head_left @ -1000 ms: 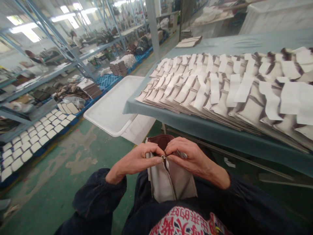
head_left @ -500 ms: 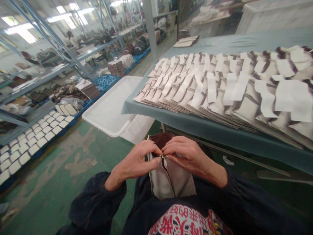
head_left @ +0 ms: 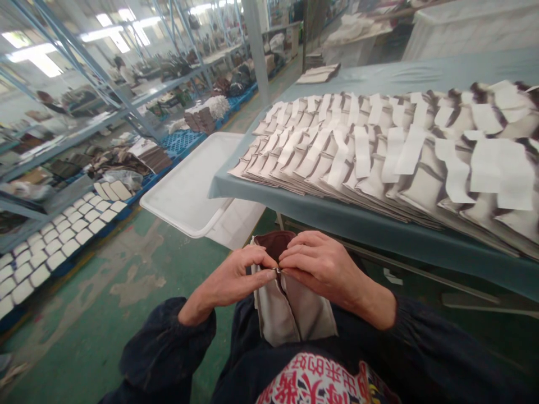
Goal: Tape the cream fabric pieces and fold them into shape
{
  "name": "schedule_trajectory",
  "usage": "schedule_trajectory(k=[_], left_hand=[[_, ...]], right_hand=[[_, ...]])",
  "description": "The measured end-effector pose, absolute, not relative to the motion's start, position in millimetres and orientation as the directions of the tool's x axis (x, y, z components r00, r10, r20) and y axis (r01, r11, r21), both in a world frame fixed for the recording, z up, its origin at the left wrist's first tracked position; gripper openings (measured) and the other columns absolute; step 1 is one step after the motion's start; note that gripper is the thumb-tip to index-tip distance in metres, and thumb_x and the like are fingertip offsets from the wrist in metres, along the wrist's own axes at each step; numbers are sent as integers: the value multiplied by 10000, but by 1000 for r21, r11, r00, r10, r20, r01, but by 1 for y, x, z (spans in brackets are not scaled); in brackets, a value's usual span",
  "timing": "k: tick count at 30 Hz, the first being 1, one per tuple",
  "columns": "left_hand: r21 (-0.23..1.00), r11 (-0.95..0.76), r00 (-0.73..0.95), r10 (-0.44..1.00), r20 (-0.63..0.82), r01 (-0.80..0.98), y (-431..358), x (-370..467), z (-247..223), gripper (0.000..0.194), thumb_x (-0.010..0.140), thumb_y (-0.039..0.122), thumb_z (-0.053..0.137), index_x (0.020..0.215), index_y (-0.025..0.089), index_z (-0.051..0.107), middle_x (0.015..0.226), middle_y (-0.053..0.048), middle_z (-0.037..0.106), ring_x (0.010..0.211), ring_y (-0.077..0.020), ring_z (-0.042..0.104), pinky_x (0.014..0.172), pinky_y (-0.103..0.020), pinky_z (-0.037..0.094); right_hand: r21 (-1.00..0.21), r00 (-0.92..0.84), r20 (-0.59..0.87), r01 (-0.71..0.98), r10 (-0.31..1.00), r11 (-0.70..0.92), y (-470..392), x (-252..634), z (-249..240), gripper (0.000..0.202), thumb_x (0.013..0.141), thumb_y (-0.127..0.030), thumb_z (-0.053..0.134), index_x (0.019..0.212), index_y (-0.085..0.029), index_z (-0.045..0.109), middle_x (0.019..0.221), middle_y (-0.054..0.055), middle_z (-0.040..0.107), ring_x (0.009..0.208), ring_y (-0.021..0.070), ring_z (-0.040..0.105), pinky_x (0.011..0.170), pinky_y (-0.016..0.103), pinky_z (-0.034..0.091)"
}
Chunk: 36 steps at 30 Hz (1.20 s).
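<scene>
A pale beige boot shaft (head_left: pixel 275 317) with a dark brown lining stands upright in front of my body, its mouth facing up. A seam runs down the side turned to me. My left hand (head_left: pixel 236 278) pinches the rim at the top of this seam between thumb and forefinger. Right beside it, my right hand (head_left: pixel 324 264) is closed on the same rim, its fingers over the edge and nearly touching the left fingertips. Whatever small part lies between the fingertips is hidden.
A table with a grey-green cover (head_left: pixel 370 213) carries rows of similar beige pieces (head_left: pixel 421 185) topped with white paper strips (head_left: pixel 396 154). A white plastic bin (head_left: pixel 181 196) stands at its left end. Pale flat pieces (head_left: pixel 54 247) lie in rows by the shelving on the left.
Both hands keep their hold at the seam top. The fingers of my right hand have shifted slightly left and up over the rim; the view has moved a little.
</scene>
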<state>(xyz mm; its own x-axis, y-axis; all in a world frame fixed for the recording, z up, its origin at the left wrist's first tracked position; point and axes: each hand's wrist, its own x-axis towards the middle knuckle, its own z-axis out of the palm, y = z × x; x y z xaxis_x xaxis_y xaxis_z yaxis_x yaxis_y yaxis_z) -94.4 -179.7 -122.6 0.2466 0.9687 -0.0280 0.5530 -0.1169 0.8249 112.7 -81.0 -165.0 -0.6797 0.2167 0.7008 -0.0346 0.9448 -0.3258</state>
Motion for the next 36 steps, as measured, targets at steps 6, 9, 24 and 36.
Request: schedule_trajectory(k=[6,9,24,36], left_hand=[[832,-117,247,969,-25,542,-181,-96,-126,152,927,261,628,845,167,715,842,-38,718,838,-188,601,848,-335,435],[833,-121,250,968,-22,539,-181,-95,-128,161,933,267,630,843,167,718,835,-37,720,821,-183,600,841,-332,433],[806,-25,168,981,-92,591,-182,-86,-125,136,868,239,617,754,175,653,750,0,647,747,-161,568,748,-294,430],[878,11,239,960,-142,478,-179,-87,-130,178,854,284,613,725,163,629,689,14,587,709,-152,531,794,-316,457]], right_hand=[[-303,-715,675,-44,182,952,-80,112,-165,227,1023,-226,560,871,-212,728,833,31,783,890,192,674,881,344,496],[-335,-752,630,-37,194,942,-78,112,-166,256,1034,-246,542,861,-221,729,812,27,773,875,185,683,885,346,492],[-394,-736,566,153,371,906,-95,107,-167,144,784,-97,640,743,-209,721,777,24,778,779,182,714,738,263,502],[-834,-900,187,66,394,547,-70,109,-156,163,806,-122,579,783,-174,731,729,-8,724,640,118,608,649,225,441]])
